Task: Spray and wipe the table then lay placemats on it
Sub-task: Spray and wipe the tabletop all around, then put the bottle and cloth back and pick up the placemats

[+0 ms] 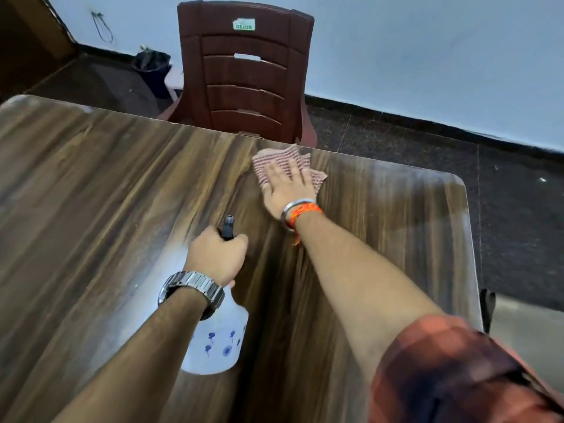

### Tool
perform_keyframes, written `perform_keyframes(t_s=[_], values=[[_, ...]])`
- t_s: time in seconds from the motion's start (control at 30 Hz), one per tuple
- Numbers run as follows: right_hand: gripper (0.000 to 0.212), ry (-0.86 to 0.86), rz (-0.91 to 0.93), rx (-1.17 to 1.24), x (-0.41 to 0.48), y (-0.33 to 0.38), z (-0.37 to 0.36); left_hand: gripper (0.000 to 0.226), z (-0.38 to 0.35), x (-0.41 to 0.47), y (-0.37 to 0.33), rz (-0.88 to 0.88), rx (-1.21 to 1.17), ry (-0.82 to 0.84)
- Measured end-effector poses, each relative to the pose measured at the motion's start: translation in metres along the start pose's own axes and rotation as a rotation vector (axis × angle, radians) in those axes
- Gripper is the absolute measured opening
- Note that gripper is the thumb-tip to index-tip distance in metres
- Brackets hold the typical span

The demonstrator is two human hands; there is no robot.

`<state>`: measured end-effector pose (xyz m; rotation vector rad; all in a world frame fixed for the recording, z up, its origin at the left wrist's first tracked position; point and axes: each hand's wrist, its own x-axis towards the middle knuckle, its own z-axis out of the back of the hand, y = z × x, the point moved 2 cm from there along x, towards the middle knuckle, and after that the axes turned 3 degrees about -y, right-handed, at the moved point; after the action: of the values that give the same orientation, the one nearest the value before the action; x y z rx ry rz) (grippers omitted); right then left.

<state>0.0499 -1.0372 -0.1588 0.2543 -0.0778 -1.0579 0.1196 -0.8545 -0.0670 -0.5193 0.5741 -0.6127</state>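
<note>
A dark wood-grain table (pixel 91 184) fills most of the view. My right hand (pixel 287 186) lies flat, fingers straight, pressing a red-and-white checked cloth (pixel 274 160) onto the table close to its far edge. My left hand (pixel 218 254) grips the neck of a white spray bottle (pixel 219 340) with blue flower prints. The bottle's black nozzle (pixel 228 226) points toward the far edge. The bottle hangs just above or on the table's middle; which one I cannot tell. No placemats are in view.
A brown plastic chair (pixel 244 74) stands against the table's far edge, just behind the cloth. A dark waste bin (pixel 152 67) sits on the floor at the back left by the wall. The table's right edge (pixel 470 239) borders dark floor.
</note>
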Motion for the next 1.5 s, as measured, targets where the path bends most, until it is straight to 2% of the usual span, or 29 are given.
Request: perform_keyframes(t_s=[0.1,0.23,0.33,0.73,0.83,0.97,1.1,1.17,1.3,1.4,1.5], values=[[0.058,-0.040,-0.241,0.025,0.005,-0.073,0.020,0.018,-0.006,-0.006,-0.006,-0.021,0.034,0.042],[0.061,-0.108,-0.595,0.056,-0.040,-0.178,0.044,0.016,-0.013,-0.014,-0.017,-0.036,0.025,0.053],[0.061,-0.138,-0.732,0.061,-0.086,-0.217,0.054,0.014,-0.018,-0.025,-0.024,-0.047,0.021,0.063],[0.059,-0.171,-0.751,0.101,-0.284,-0.175,0.030,0.017,-0.047,-0.126,-0.037,-0.138,-0.003,0.171],[0.058,-0.110,-0.698,0.087,-0.338,-0.148,0.021,0.017,-0.064,-0.163,-0.029,-0.158,-0.029,0.209],[0.050,-0.047,-0.555,0.205,-0.402,-0.122,0.017,0.018,-0.082,-0.217,-0.020,-0.176,-0.006,0.230],[0.064,0.000,-0.350,0.255,-0.475,-0.127,0.026,0.019,-0.093,-0.281,-0.020,-0.208,-0.007,0.256],[0.054,0.020,-0.404,0.408,-0.518,-0.137,0.028,0.020,-0.099,-0.321,-0.024,-0.256,-0.014,0.270],[0.029,-0.162,-0.518,0.641,-0.592,-0.169,0.053,0.019,-0.126,-0.385,-0.036,-0.431,0.046,0.320],[0.036,-0.268,-0.526,0.648,-0.637,-0.196,0.075,0.018,-0.152,-0.427,-0.043,-0.519,0.044,0.399],[0.028,-0.381,-0.631,0.591,-0.669,-0.223,0.089,0.026,-0.176,-0.462,-0.047,-0.625,0.108,0.409]])
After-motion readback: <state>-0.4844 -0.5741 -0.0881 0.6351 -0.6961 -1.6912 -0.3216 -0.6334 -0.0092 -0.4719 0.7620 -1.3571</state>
